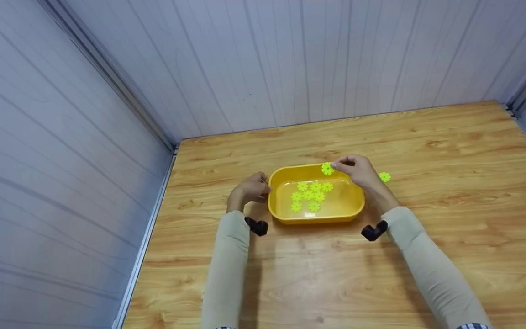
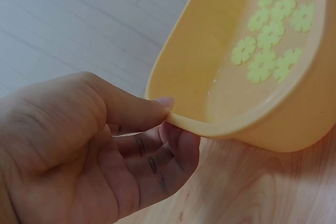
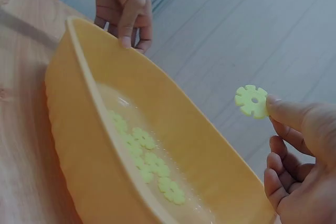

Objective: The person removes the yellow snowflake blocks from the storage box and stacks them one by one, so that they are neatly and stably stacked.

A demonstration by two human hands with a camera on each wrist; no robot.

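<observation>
right hand [image 1: 356, 171]: one notched yellow-green disc [image 1: 327, 168] is pinched at its edge between thumb and fingertip; the remaining fingers are loosely curled. the disc is held out to the left of this hand, overlapping the far rim of the yellow tub [image 1: 316, 220] in the head view; its height above the rim cannot be told. below and to the left of the right hand, inside the tub, a cluster of similar discs [image 1: 307, 195] lies flat on the floor of the tub.

left hand [image 1: 251, 188]: the near end of the rim is gripped, thumb on top, fingers curled beneath on the outer side. the tub is thus set directly to the right of this hand.

farther out, just right of the right hand, a loose disc [image 1: 384, 177] lies on the tabletop [image 1: 308, 278].

step in hand, as judged: a single disc is being handled at the tub. whether it is being put in or taken out cannot be settled. either way, a firm pinch, clearance over the rim and a steadied tub are called for next.
</observation>
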